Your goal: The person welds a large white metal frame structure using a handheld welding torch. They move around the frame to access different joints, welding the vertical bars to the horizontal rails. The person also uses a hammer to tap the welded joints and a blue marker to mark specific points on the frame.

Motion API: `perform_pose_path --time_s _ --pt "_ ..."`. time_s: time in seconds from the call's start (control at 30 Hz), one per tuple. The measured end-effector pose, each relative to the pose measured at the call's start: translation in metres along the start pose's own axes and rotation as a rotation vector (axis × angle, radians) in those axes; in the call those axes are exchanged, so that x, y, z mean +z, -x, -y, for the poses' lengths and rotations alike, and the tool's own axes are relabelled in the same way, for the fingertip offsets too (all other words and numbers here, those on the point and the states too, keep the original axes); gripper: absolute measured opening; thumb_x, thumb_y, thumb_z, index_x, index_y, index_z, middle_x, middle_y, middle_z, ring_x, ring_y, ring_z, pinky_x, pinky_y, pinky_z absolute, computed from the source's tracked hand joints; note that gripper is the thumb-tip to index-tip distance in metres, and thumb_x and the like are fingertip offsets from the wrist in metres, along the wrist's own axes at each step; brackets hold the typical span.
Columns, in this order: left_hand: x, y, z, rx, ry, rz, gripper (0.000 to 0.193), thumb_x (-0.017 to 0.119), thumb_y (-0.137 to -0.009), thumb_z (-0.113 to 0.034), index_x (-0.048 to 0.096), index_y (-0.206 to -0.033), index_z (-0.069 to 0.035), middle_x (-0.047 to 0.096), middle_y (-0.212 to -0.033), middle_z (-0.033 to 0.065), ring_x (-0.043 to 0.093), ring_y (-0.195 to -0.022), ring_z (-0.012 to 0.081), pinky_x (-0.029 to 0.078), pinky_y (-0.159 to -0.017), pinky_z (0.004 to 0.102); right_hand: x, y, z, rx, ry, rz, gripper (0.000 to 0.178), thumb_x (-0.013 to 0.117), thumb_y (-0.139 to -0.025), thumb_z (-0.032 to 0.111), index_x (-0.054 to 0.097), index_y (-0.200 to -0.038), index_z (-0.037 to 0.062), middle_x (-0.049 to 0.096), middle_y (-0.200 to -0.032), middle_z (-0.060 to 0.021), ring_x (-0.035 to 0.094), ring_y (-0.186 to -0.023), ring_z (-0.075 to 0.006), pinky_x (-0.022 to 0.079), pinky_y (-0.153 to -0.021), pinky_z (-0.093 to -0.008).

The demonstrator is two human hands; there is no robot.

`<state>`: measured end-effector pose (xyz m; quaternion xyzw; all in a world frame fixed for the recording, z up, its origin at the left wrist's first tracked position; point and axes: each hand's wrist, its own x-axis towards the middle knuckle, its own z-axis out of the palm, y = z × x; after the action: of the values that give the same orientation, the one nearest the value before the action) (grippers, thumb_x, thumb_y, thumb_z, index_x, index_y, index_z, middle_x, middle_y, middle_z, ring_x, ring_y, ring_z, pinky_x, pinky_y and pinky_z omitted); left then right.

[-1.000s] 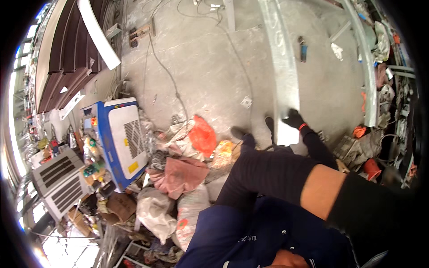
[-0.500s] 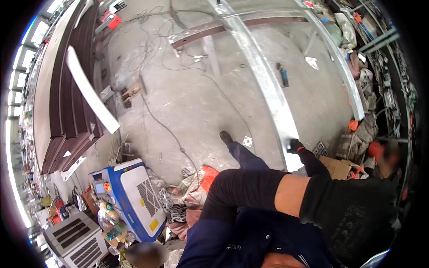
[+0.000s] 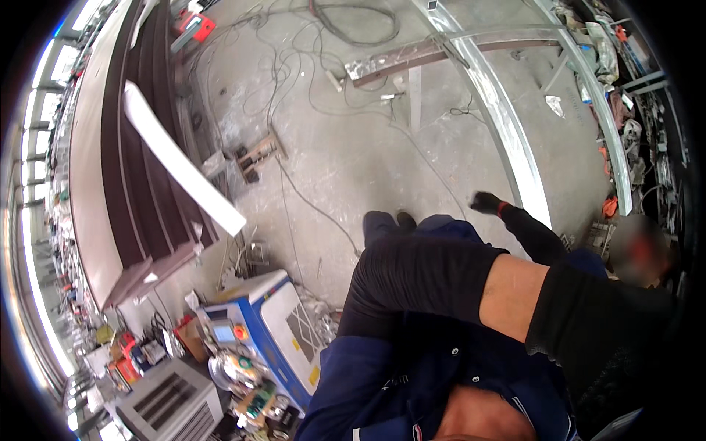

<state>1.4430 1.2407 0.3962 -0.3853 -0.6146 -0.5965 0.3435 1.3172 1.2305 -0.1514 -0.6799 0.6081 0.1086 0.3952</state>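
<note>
My own arm (image 3: 441,283) crosses the lower frame from the right, in a black sleeve with a band of bare skin. Its hand end sinks into my blue overalls (image 3: 382,367) and is hidden. Neither of my hands shows. Beyond it my blue trouser legs and dark shoes (image 3: 401,219) stand on the concrete floor. A thinner black-sleeved arm ends in a black glove with a red cuff (image 3: 485,202), next to a long silvery metal beam (image 3: 507,147). That arm seems to belong to a person at the right edge (image 3: 588,261), though I cannot tell for sure.
Cables (image 3: 309,198) trail over the floor. A long white bar (image 3: 184,169) leans on stacked dark sheets (image 3: 140,184) at the left. A blue and white machine (image 3: 265,331) and a grey vented unit (image 3: 169,400) stand lower left amid clutter. Racks line the right edge.
The view has swung up and away from the pile of bags. More floor, cables and dark sheets show. The gloved hand stays by the metal beam, and my arm remains across the frame.
</note>
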Motion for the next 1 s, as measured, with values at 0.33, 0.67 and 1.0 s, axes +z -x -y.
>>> perform_pose_path --time_s 0.33,0.67,1.0 --pt "-0.264 0.085 -0.115 0.051 0.120 0.137 0.033 0.065 -0.077 -0.018 0.053 -0.103 -0.002 0.061 -0.085 0.0111 0.061 -0.065 0.0172 0.050 -0.061 0.0290 -0.191 -0.255 0.126 -0.239 0.153 -0.379 0.032 0.055 -0.083 0.036 0.059 -0.081 0.0039 0.060 -0.082 -0.0149 0.058 -0.079 -0.0329 0.046 -0.069 -0.0435" --pt "-0.564 0.138 -0.141 -0.111 0.147 0.181 0.036 0.066 -0.078 -0.017 0.052 -0.107 0.000 0.061 -0.087 0.0120 0.061 -0.066 0.0163 0.051 -0.062 0.0278 -0.185 -0.270 0.136 0.420 -0.649 -0.202 0.038 0.057 -0.082 0.036 0.059 -0.063 0.0035 0.058 -0.055 -0.0106 0.057 -0.050 -0.0229 0.046 -0.055 -0.0390" --pt "-0.849 0.311 -0.095 -1.080 -0.605 -0.235 0.033 0.054 -0.086 -0.006 0.050 -0.119 -0.002 0.062 -0.106 0.0116 0.061 -0.098 0.0190 0.049 -0.078 0.0315 -0.336 -0.432 0.157 0.508 -1.096 -0.263 0.032 0.057 -0.084 0.037 0.062 -0.080 0.0057 0.060 -0.069 -0.0083 0.060 -0.063 -0.0197 0.049 -0.060 -0.0338"
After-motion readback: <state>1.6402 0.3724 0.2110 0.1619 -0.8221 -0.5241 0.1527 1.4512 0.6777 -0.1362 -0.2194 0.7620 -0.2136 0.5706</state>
